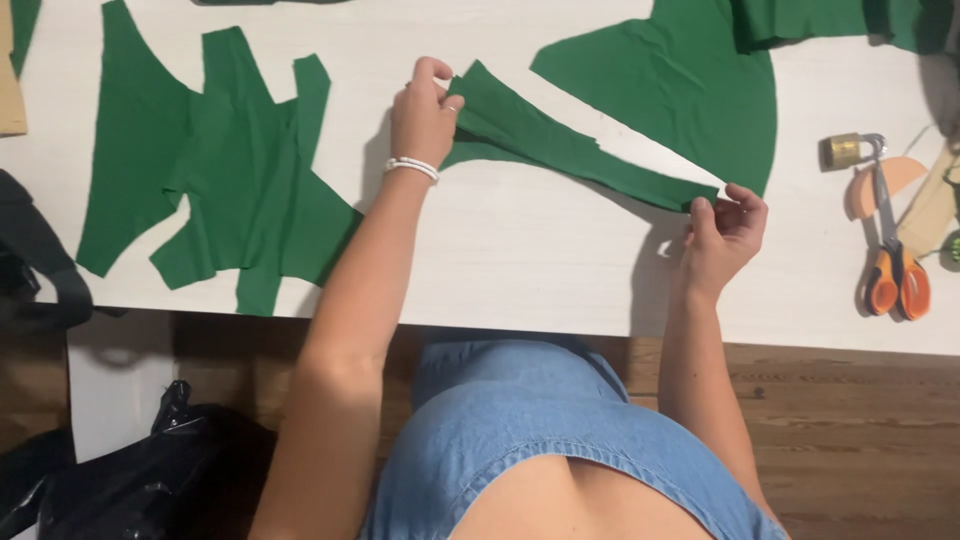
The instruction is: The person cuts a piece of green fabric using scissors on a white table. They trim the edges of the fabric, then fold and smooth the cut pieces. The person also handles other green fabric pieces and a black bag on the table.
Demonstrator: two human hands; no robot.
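Observation:
A long curved strip of green fabric (560,145) lies across the white table (520,250), stretched between my hands. My left hand (423,110), with a white bracelet at the wrist, pinches the strip's wide left end. My right hand (728,228) pinches its narrow right tip. A large rounded green fabric piece (690,85) lies just behind the strip. Several cut green fabric pieces (215,175) are stacked on the left side of the table.
Orange-handled scissors (893,255) lie at the right, beside a brass padlock (845,150) and a peach-coloured curved piece (895,178). A black bag (150,480) sits on the floor at lower left, below a dark strap (40,265). Wood floor (860,430) shows under the table edge.

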